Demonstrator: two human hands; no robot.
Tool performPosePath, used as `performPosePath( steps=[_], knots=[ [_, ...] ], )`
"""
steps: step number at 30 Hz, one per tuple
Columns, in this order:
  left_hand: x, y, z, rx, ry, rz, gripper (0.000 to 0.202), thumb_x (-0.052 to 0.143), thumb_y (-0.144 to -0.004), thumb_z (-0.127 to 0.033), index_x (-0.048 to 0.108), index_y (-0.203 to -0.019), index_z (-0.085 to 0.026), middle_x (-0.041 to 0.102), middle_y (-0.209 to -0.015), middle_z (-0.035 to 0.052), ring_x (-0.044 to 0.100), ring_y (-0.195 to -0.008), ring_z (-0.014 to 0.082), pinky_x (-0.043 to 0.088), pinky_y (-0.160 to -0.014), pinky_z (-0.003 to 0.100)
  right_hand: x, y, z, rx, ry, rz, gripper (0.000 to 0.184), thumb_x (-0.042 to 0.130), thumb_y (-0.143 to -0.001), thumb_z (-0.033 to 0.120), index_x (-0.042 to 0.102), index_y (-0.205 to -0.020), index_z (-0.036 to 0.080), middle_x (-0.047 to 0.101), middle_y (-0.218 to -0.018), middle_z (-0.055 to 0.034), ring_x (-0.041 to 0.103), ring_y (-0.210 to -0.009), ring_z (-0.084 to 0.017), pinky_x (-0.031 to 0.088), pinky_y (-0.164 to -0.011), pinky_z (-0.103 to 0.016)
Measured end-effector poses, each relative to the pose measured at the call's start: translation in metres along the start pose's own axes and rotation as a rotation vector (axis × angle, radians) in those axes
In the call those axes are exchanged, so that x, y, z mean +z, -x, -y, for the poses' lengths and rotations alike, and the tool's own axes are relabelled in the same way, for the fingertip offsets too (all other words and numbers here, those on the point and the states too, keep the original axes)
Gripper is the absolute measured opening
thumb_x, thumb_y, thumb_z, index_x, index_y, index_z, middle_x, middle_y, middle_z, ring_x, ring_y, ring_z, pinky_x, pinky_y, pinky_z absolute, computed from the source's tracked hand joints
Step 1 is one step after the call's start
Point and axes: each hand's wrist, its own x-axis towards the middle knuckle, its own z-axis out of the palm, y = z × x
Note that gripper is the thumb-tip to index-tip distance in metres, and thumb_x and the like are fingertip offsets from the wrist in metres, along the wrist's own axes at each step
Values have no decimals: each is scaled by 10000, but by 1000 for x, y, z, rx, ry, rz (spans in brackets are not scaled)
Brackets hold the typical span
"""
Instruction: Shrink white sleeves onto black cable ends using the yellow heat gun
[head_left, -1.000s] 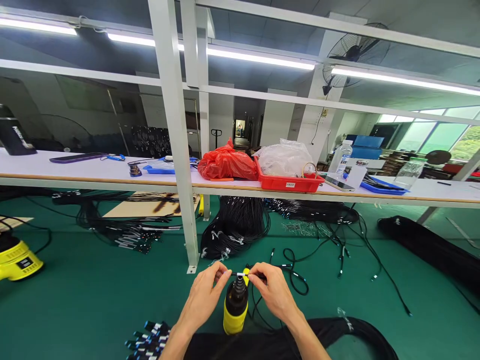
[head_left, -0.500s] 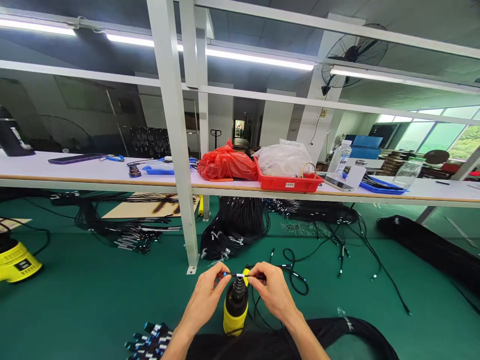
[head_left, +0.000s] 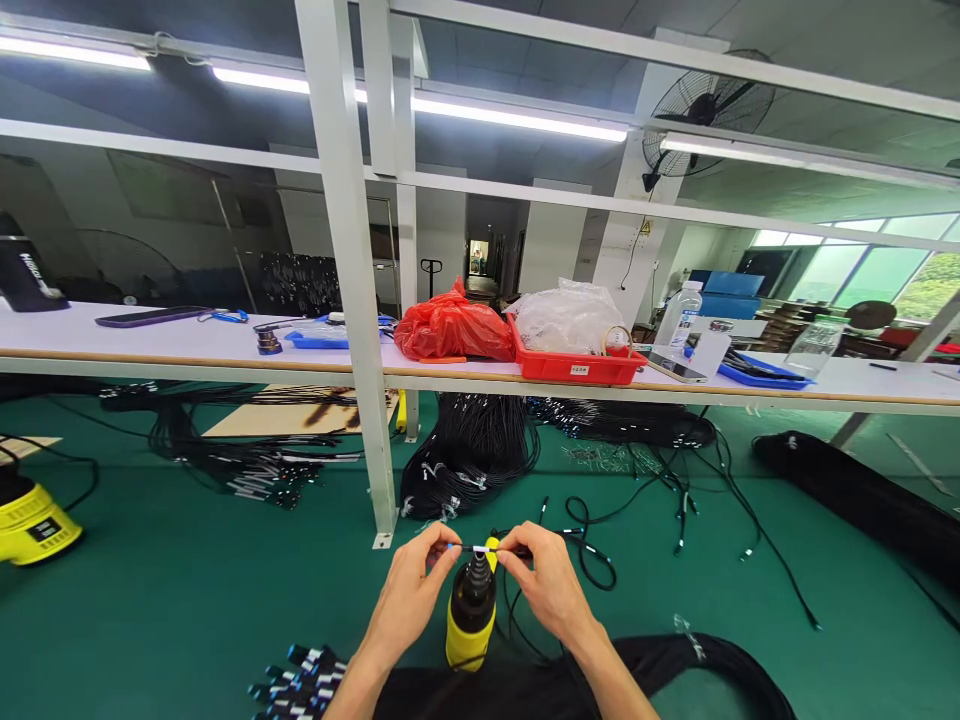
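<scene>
- The thin black cable [head_left: 480,549] looks light and limp, likely to sag unless pinched close to its white-sleeved section.
- The left hand [head_left: 405,605] and right hand [head_left: 544,590] are close together, each clamped on the cable with its fingertips, one either side of that section.
- The cable is held just above a yellow tool with a black ribbed tip [head_left: 471,610], standing upright.
- Bundled black cables [head_left: 469,460] lie on the green floor [head_left: 165,560]; beyond stands a white table [head_left: 187,340] carrying a red tray [head_left: 577,368], with a wall fan [head_left: 709,105] above.
</scene>
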Motion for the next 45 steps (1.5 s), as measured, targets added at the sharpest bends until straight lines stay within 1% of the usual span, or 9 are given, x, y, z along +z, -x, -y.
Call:
performPosePath(
  steps=[5, 12, 14, 20, 26, 29, 33, 39, 45],
  knots=[
    [0, 2, 1, 0, -7, -17, 229, 465, -894, -419, 584, -902, -224, 616, -851, -2, 535, -824, 183, 364, -722, 272, 1, 0, 1, -6, 10, -14, 120, 582, -832, 158, 612, -718, 177, 580, -725, 9, 528, -701, -140, 351, -638, -240],
    [1, 0, 4, -31, -135, -29, 480, 316, -935, -564, 407, -625, -208, 472, -595, -35, 438, -605, 152, 301, -624, 273, -2, 1, 10, 38, 141, 88, 322, 482, -934, 277, 604, -654, 175, 574, -638, 10, 479, -626, -141, 277, -596, -265],
    [1, 0, 4, -25, -127, -26, 469, 327, -932, -565, 419, -640, -209, 471, -613, -36, 438, -618, 152, 301, -624, 270, -2, 1, 9, 35, 137, 79, 309, 485, -931, 274, 593, -659, 176, 566, -640, 13, 476, -626, -140, 273, -591, -260],
    [1, 3, 5, 18, -52, -3, 341, 386, -921, -521, 523, -828, -223, 564, -798, -17, 501, -779, 171, 353, -727, 265, 0, 4, 5, 17, 64, 20, 189, 541, -885, 231, 584, -710, 173, 567, -695, 16, 497, -668, -131, 301, -602, -232],
    [3, 2, 8, -23, -157, -43, 510, 291, -937, -573, 382, -596, -206, 428, -572, -34, 424, -598, 152, 295, -630, 280, -2, 3, 12, 27, 113, 106, 367, 436, -951, 275, 611, -643, 176, 550, -589, 24, 436, -574, -118, 253, -568, -251],
    [2, 2, 7, 2, -128, -34, 482, 310, -935, -568, 413, -632, -208, 458, -609, -30, 436, -619, 153, 304, -624, 273, 0, 3, 11, 24, 98, 74, 340, 452, -941, 291, 557, -639, 177, 517, -583, 30, 412, -568, -119, 243, -553, -247],
    [0, 2, 4, 38, -67, -26, 396, 351, -928, -548, 494, -765, -216, 544, -743, -12, 494, -733, 171, 362, -698, 271, 2, 3, 8, 12, 16, 42, 254, 497, -906, 284, 513, -674, 181, 509, -626, 31, 432, -600, -121, 270, -560, -233],
    [1, 2, 5, -31, -93, 18, 501, 284, -936, -573, 463, -640, -211, 509, -624, -14, 490, -646, 172, 337, -632, 275, -3, 5, 12, 1, -12, 87, 250, 480, -919, 277, 506, -690, 181, 499, -633, 39, 430, -601, -118, 267, -555, -235],
    [3, 3, 5, -21, -70, -6, 460, 338, -928, -564, 406, -641, -211, 437, -612, -37, 419, -620, 151, 301, -600, 264, -9, 6, 11, -30, 98, 127, 247, 487, -922, 242, 617, -722, 180, 599, -695, 9, 504, -667, -141, 320, -625, -251]
  ],
)
